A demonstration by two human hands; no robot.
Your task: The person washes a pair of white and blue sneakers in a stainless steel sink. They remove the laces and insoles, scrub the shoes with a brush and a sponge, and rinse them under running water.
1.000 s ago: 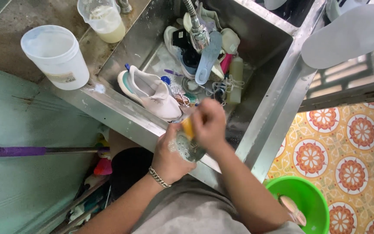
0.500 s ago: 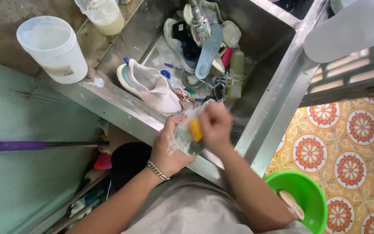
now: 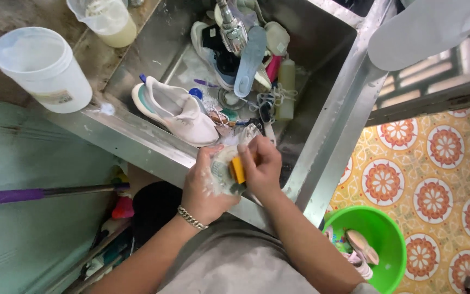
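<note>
My left hand (image 3: 205, 185) wraps the soapy shoe (image 3: 224, 169) at frame centre; right hand (image 3: 262, 166) is closed on the yellow brush (image 3: 238, 170). Looks slippery and soft, so I'd hold it by the sole.

Yellow brush (image 3: 238, 170), white shoe (image 3: 180, 111), green basin (image 3: 379, 226).

Shoe-crowded sink (image 3: 322, 136), no free room
</note>
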